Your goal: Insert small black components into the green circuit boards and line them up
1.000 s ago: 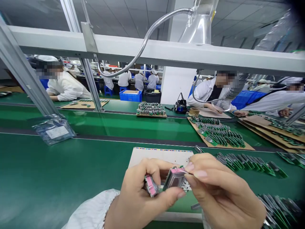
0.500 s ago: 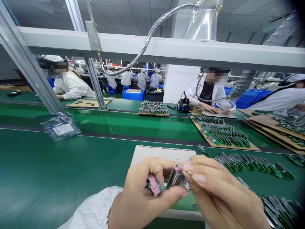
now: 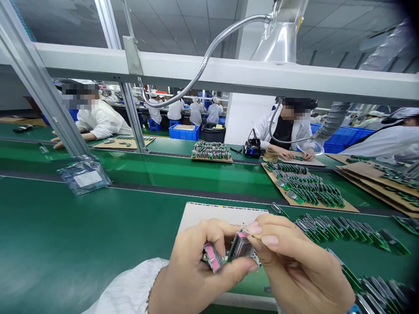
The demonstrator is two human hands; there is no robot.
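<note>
My left hand [image 3: 199, 261] is closed around two small circuit board modules. One module with a pink end [image 3: 213, 257] rests in the curled fingers. The other, a clear-cased module with a pink strip [image 3: 241, 246], is pinched between thumb and forefinger. My right hand [image 3: 294, 257] has its thumb and fingertips pressed together at the upper edge of that second module; whatever lies in this pinch is too small to make out. Beneath both hands is a pale board [image 3: 209, 214] with a coloured strip along its far edge.
Rows of circuit board modules [image 3: 343, 226] lie at the right. Beyond stand a loaded cardboard sheet [image 3: 304, 185] and stacked cardboard sheets [image 3: 376, 183]. A silvery bag [image 3: 85, 176] lies at left. A metal beam [image 3: 209, 72] crosses overhead. A co-worker [image 3: 288, 131] sits opposite.
My right hand has shifted slightly, its fingers curling more at the module's edge. The left hand keeps both modules. The co-worker at left now has a hand reaching out over the bench.
</note>
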